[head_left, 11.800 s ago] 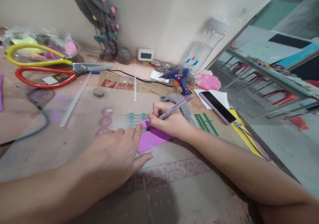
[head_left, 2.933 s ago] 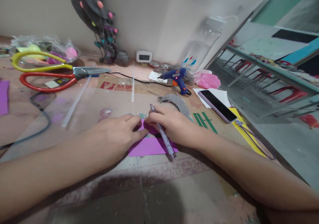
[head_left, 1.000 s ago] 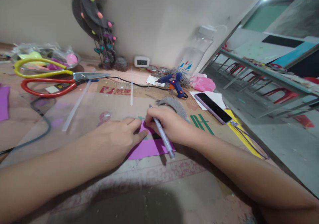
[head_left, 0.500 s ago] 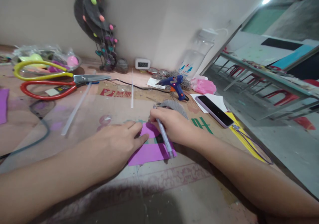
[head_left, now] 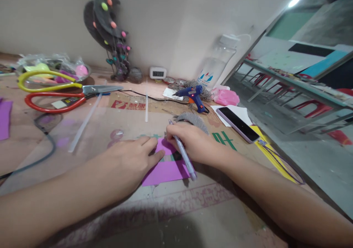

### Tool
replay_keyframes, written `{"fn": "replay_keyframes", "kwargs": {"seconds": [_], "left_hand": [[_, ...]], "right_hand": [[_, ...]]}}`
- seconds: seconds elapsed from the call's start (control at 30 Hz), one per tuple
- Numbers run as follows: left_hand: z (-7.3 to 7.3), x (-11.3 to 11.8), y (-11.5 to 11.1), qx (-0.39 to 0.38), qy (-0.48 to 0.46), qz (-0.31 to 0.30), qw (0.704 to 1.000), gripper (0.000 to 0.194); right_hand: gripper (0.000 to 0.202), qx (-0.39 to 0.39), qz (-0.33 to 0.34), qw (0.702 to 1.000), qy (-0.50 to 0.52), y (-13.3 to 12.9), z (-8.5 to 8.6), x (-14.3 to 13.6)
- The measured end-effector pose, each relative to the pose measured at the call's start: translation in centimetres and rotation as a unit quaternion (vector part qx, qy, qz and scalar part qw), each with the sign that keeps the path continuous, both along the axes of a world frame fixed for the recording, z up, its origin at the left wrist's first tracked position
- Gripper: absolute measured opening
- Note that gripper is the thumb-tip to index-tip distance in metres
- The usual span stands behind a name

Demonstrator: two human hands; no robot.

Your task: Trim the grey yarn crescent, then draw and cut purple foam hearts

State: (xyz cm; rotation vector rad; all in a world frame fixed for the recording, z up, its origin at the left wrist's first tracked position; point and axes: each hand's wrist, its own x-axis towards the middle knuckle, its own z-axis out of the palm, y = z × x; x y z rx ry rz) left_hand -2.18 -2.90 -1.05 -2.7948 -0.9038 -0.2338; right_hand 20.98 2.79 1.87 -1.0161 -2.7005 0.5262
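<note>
Two hands are being kept low over the table (head_left: pixel 124 215) in the head view. By the left hand (head_left: pixel 132 156), palm down and partly open, with the fingers loosely bent and a gap left beside the thumb, the purple pieces (head_left: pixel 165 172) are being pressed at their left side; nothing is being gripped there. By the right hand (head_left: pixel 190 139), mostly closed with the fingers curled, the pen (head_left: pixel 183 154) is being held aslant, its lower end being carried above the right part of the nearer strip, while the farther piece is being touched by the fingertips. The purple pieces are being seen between and under the hands; whether they are joined is being hidden. Just beyond the right hand, the gray crescent (head_left: pixel 195 121) is being partly covered. Farther back, the glue gun (head_left: pixel 193 93) is being displayed near the clock (head_left: pixel 158 72), the bottle (head_left: pixel 212 68) and the pink bag (head_left: pixel 226 96). To the right, the phone (head_left: pixel 238 125) is being supported partly by white paper (head_left: pixel 241 112). To the left, the scissors (head_left: pixel 96 89) are being shown half open in front of the bowl (head_left: pixel 88 71), with one glue stick (head_left: pixel 85 125) being crossed by the blades.
</note>
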Motion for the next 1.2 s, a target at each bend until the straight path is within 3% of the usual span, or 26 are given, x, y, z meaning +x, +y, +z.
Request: {"fn": "replay_keyframes", "kwargs": {"seconds": [0.1, 0.23, 0.43, 0.6, 0.77, 0.9, 1.07, 1.2], "left_hand": [[-0.1, 0.0, 0.0, 0.001, -0.013, -0.006, 1.000, 0.048], [-0.2, 0.1, 0.0, -0.009, -0.027, -0.004, 1.000, 0.041], [0.2, 0.3, -0.1, 0.000, 0.006, 0.025, 1.000, 0.040], [0.4, 0.3, -0.1, 0.005, 0.012, 0.015, 1.000, 0.041], [0.1, 0.3, 0.0, 0.021, 0.015, 0.022, 0.999, 0.039], [0.1, 0.3, 0.1, 0.021, 0.004, 0.013, 1.000, 0.037], [0.0, 0.2, 0.1, 0.025, 0.013, 0.017, 0.999, 0.037], [-0.2, 0.1, 0.2, 0.020, 0.010, 0.015, 1.000, 0.035]], "right_hand": [[0.017, 0.014, -0.032, 0.999, -0.007, -0.1, 0.1, 0.1], [0.021, -0.015, 0.016, 0.999, -0.025, -0.4, 0.6, 0.1], [0.024, 0.003, 0.012, 0.998, -0.058, -0.4, 1.2, -0.1], [0.021, -0.069, 0.054, 0.996, -0.014, -1.0, 1.5, -0.2], [0.019, 0.004, -0.002, 0.998, -0.056, -0.7, 1.3, 0.0], [0.018, -0.040, 0.059, 0.997, -0.023, -0.7, 1.3, 0.0], [0.018, 0.015, 0.010, 0.998, -0.064, -0.8, 1.3, -0.1], [0.019, -0.021, 0.064, 0.997, -0.046, -1.0, 1.3, -0.2]]}}
